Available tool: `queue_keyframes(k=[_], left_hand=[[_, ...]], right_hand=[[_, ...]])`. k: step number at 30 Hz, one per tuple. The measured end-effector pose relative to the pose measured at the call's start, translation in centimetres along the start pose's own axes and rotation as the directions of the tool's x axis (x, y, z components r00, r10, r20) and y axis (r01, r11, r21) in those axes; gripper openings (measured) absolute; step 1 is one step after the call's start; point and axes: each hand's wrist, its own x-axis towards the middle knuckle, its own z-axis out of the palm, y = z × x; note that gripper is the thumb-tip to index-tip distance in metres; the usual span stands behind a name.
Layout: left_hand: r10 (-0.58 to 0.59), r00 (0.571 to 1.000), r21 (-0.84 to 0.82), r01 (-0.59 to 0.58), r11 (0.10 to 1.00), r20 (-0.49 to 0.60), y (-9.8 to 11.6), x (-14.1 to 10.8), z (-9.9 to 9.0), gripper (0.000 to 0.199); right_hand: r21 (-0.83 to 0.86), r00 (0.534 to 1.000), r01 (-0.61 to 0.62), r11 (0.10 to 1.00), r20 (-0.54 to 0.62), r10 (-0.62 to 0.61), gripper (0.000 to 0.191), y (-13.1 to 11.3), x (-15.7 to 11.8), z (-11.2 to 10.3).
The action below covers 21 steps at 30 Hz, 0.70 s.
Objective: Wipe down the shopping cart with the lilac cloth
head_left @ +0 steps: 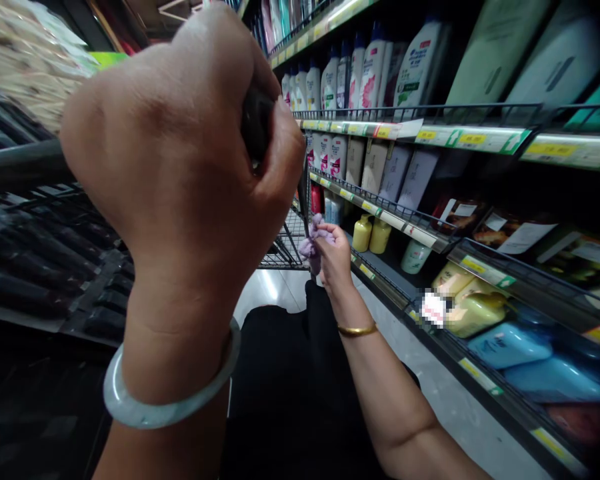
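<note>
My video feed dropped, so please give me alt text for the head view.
The left hand, close to the camera, is closed around a dark object; the right hand grips crumpled lilac fabric near dark wire mesh. Shelves of bottles stand at right.

To my eye the cloth (310, 249) was pale lilac, the bracelet (357, 330) gold, the bangle (165, 412) whitish (faintly green, I thought), the clothing (280, 387) plain black. Pump bottles (363, 235) showed yellow, the lower containers (555, 381) blue, the price tag (473, 139) yellow.
</note>
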Motion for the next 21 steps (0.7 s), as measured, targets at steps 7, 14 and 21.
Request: queue_keyframes(k=[7,14,21], left_hand=[[-0.032,0.982,0.061,0.044,0.997,-0.188,-0.1,-0.3,0.6,0.037],[-0.026,0.985,0.092,0.042,0.995,-0.173,0.3,-0.1,0.1,0.039],[0.022,0.978,-0.033,-0.029,0.999,-0.208,0.2,-0.2,-0.1,0.032]], right_hand=[[-0.056,0.977,0.214,0.975,-0.002,-0.215,0.031,-0.2,-1.2,0.6],[-0.118,0.808,0.589,0.8,0.074,-0.584,0.018,-6.3,-4.5,2.8],[-0.061,0.837,0.547,0.835,0.051,-0.545,0.023,-10.8,-3.8,6.0]])
